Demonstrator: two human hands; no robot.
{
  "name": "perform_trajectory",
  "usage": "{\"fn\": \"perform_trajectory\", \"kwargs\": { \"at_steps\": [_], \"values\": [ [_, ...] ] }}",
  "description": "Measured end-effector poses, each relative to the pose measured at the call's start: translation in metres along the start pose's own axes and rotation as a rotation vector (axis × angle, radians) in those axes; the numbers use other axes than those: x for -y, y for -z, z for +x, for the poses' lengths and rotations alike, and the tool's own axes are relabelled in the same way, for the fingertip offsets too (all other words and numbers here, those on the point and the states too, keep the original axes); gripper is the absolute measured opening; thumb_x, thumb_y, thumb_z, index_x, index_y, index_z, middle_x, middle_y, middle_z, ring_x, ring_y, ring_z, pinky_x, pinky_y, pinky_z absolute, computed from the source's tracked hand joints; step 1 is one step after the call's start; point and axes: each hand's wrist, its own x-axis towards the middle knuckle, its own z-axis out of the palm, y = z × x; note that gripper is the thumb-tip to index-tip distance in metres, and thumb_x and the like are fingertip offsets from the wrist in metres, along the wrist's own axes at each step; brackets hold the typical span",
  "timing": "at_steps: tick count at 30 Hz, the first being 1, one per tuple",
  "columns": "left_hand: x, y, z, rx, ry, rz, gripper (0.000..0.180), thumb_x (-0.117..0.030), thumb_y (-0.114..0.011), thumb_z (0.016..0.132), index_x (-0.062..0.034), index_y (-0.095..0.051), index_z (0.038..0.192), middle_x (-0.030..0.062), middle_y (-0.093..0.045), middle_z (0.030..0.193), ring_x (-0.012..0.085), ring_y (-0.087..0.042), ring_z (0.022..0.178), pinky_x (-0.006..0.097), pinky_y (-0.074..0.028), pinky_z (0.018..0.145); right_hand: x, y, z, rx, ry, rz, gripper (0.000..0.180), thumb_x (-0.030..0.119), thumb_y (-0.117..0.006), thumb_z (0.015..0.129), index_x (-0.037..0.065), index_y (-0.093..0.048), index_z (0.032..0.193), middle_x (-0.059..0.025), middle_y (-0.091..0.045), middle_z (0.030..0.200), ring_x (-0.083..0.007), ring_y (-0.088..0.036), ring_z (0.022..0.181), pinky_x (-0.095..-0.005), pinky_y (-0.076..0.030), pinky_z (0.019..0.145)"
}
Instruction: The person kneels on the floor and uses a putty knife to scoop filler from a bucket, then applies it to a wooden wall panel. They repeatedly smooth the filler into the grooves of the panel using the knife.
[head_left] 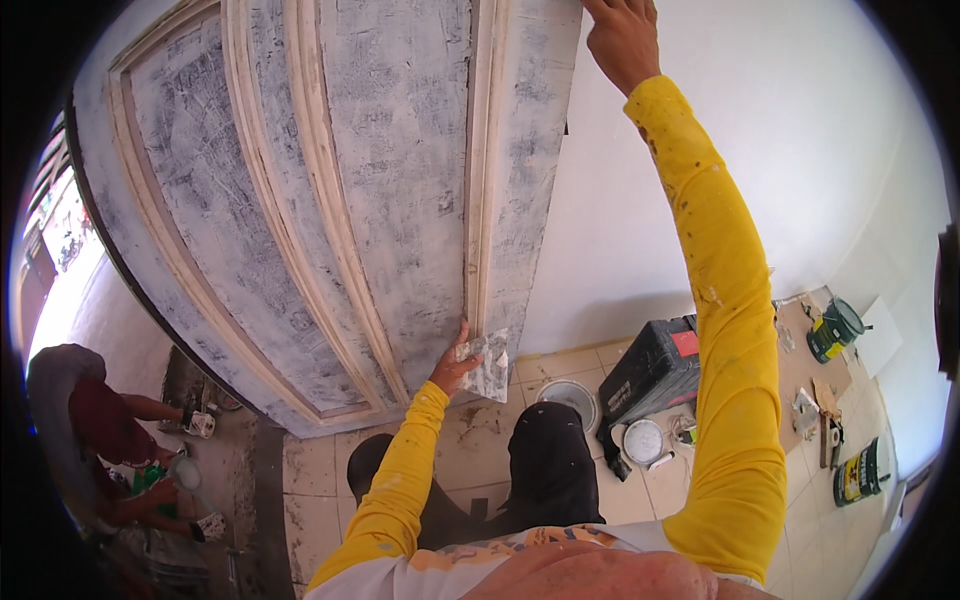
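A large panelled door [400, 150] with raised wooden mouldings and patchy white filler over grey stands upright before me. My left hand [455, 368] is low by its bottom right part, fingers closed on a flat putty board [488, 368] smeared with white. That board overlaps the door's lower edge in the picture. My right hand [624, 42] is raised high beside the door's right edge, arm stretched up. The picture's top edge cuts off its fingertips, so whether it holds anything is hidden.
A black case [655, 370], a white bucket [568, 396] and a round white container [643, 441] stand right of my legs. Farther right are two dark green pails [836, 330] [862, 472] and tools on cardboard [800, 350]. A crouching person [100, 420] works at the left.
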Motion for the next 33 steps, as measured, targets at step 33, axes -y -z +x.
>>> {"fn": "perform_trajectory", "kwargs": {
  "at_steps": [33],
  "values": [
    [-0.018, -0.013, -0.009, -0.048, 0.062, -0.046, 0.092, -0.001, -0.069, 0.089, -0.0105, -0.015, 0.162, 0.0044, -0.026, 0.165, 0.0172, -0.039, 0.14, 0.028, -0.031, 0.115, -0.05, -0.017, 0.011, 0.024, -0.053, 0.027, 0.059, -0.006, -0.046, 0.083, 0.011, -0.058, 0.138, -0.0105, -0.059, 0.141, -0.0371, -0.052, 0.127, -0.0475, -0.04, 0.108]
  ]
}}
